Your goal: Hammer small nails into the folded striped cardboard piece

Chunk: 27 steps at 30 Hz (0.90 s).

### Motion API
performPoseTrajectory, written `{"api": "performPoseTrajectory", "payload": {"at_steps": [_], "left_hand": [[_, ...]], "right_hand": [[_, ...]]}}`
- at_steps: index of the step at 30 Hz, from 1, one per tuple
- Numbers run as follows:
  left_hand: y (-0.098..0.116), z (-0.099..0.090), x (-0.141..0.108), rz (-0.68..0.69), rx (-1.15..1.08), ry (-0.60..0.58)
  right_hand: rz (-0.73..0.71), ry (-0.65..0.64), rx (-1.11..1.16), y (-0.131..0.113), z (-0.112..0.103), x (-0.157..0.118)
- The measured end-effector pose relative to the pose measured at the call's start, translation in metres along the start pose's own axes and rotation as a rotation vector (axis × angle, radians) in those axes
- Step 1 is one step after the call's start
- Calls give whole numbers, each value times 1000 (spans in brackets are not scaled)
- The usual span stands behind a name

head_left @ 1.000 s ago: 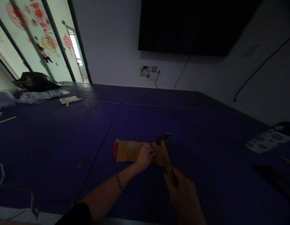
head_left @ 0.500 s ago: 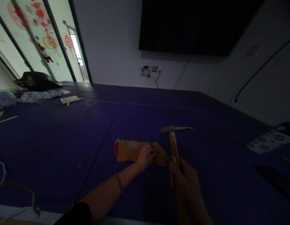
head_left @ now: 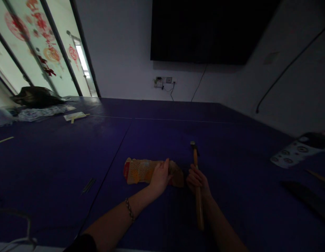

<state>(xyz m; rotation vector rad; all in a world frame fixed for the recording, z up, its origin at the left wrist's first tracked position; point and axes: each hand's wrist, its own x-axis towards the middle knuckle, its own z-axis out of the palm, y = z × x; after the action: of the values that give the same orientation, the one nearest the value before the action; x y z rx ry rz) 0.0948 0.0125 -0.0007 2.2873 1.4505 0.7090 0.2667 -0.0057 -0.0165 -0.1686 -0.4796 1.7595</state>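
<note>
My right hand (head_left: 198, 181) is wrapped round the wooden handle of a hammer (head_left: 199, 211), held upright with its small metal head at the top, seen end-on. To its left lies a flat, tan, dotted packet (head_left: 141, 169) with a red left end and orange patches. My left hand (head_left: 159, 175) is closed on the packet's right part, fingers bent over it, and covers some of it. Whether anything small sits between those fingers is hidden. A bracelet circles my left wrist. The hammer head stands to the right of the packet, apart from it.
The purple table (head_left: 152, 140) has a seam left of the packet. Several thin metal rods (head_left: 88, 186) lie there. A dark flat object (head_left: 304, 196) and a patterned pouch (head_left: 290, 154) are at right. A black bag (head_left: 37, 97) and plastic wrapping (head_left: 41, 112) lie far left.
The hammer has turned in my right hand, its head swinging from sideways to end-on. More of the handle's lower end shows. My left hand stays at the packet, its fingers shifted slightly.
</note>
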Motion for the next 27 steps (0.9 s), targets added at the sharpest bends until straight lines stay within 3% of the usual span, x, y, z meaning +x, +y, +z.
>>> {"api": "performPoseTrajectory", "payload": {"at_steps": [4, 7, 11, 13, 17, 22, 25, 27], "left_hand": [[4, -5, -4, 21, 93, 15], [6, -12, -2, 33, 64, 93], [1, -37, -3, 86, -42, 265], [-8, -55, -11, 123, -20, 295], [-38, -93, -49, 118, 96, 247], [-94, -132, -120, -89, 339, 311], [-127, -143, -158, -224, 490, 344], [-143, -144, -175, -243, 579, 327]], "right_hand": [[7, 20, -3, -3, 0, 1], [18, 61, -35, -3, 0, 2], [-1, 130, -76, -1, 1, 2], [-11, 141, -78, 0, 1, 2], [-28, 155, -74, 0, 0, 3], [-40, 162, -61, 0, -2, 6], [-44, 159, -46, 0, -2, 6], [-43, 156, -42, 0, -2, 5]]}}
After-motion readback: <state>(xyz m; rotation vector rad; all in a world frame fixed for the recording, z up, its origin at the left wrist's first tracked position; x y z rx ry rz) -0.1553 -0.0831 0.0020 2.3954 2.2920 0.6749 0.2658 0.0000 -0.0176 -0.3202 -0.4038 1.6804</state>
